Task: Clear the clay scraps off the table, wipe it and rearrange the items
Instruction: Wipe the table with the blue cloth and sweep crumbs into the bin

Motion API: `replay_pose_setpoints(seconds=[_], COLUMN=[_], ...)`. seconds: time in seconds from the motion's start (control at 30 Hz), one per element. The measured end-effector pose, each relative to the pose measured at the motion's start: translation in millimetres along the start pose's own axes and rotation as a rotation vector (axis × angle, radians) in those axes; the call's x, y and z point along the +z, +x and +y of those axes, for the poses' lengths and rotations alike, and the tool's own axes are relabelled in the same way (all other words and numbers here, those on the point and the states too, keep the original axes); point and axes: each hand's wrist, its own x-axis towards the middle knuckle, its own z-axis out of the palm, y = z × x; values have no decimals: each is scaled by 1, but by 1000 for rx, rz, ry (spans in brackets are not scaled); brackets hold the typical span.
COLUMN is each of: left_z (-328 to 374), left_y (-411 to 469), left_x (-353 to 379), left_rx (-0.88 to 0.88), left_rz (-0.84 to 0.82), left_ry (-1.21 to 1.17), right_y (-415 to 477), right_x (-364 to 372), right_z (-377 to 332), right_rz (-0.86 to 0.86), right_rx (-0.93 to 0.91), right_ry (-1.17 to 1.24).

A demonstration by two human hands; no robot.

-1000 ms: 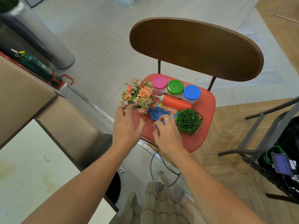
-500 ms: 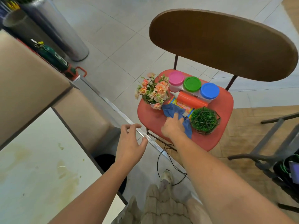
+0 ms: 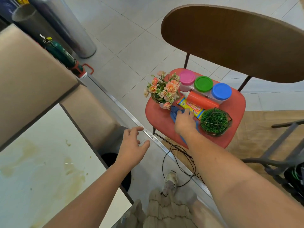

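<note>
Right hand grips the blue cloth on the red chair seat.
Its fingers curl round the cloth, with the flower pot just left of them and the grass ball just right. The left hand hovers with fingers spread loose, holding nothing, and the stained counter lies to their left.
</note>
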Motion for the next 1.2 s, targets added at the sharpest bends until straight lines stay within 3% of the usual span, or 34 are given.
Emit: replay_pose_setpoints(seconds=[0.2, 0.37, 0.43, 0.57, 0.73, 0.93, 1.1, 1.2], left_z=[-1, -2, 3, 8, -5, -29, -56, -84], left_y=[6, 9, 11, 15, 8, -24, -56, -76], left_x=[8, 13, 10, -4, -39, -105, -165, -205], left_rx=[-127, -141, -148, -155, -133, -69, 78, 163], left_rz=[-181, -138, -87, -51, -64, 104, 331, 417], left_ry=[-199, -352, -444, -555, -610, -517, -366, -342], right_y=[-20, -61, -79, -110, -137, -168, -202, -230], right_x=[7, 22, 23, 19, 5, -31, -39, -42], right_z=[3, -2, -15, -49, -81, -132, -200, -246], right_rz=[284, 471, 501, 435, 264, 125, 436, 484], right_rx=[-104, -182, -297, -500, -660, -659, -811, -908], right_ry=[-123, 157, 318, 731, 864, 837, 757, 688])
